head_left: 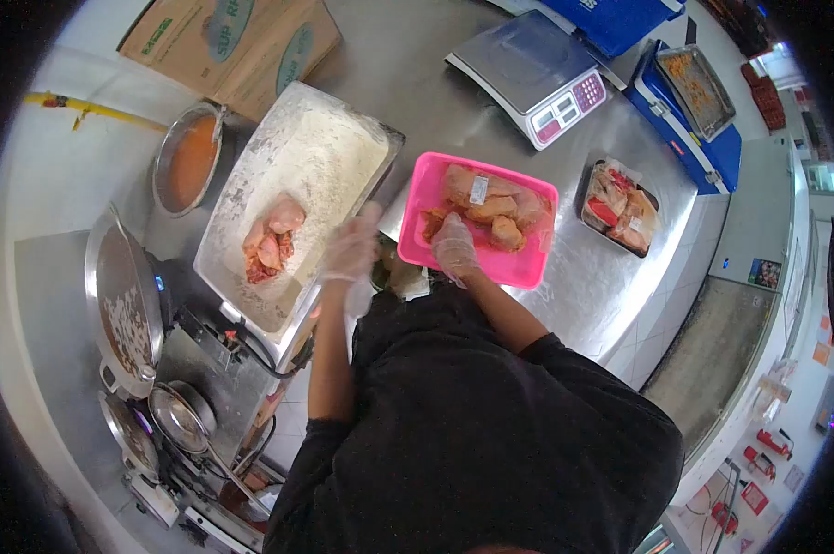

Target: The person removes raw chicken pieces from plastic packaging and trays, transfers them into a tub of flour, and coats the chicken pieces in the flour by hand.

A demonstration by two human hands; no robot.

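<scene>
My right hand (454,247), in a clear plastic glove, reaches into a pink tray (539,268) and closes on a raw chicken piece (432,224) at its left end. More raw chicken pieces (493,209) lie beside it, some in clear wrap with a white label. My left hand (352,247), also gloved, is smeared by motion between the pink tray and a metal pan of flour (329,134); its fingers cannot be made out. Several raw chicken pieces (274,238) rest on the flour in the pan.
A bowl of orange liquid (193,162) and a cardboard box (251,55) stand behind the pan. A scale (537,69), a black tray of packed meat (620,208) and a blue cooler (713,152) are to the right. Large cooking pans (121,305) stand at left.
</scene>
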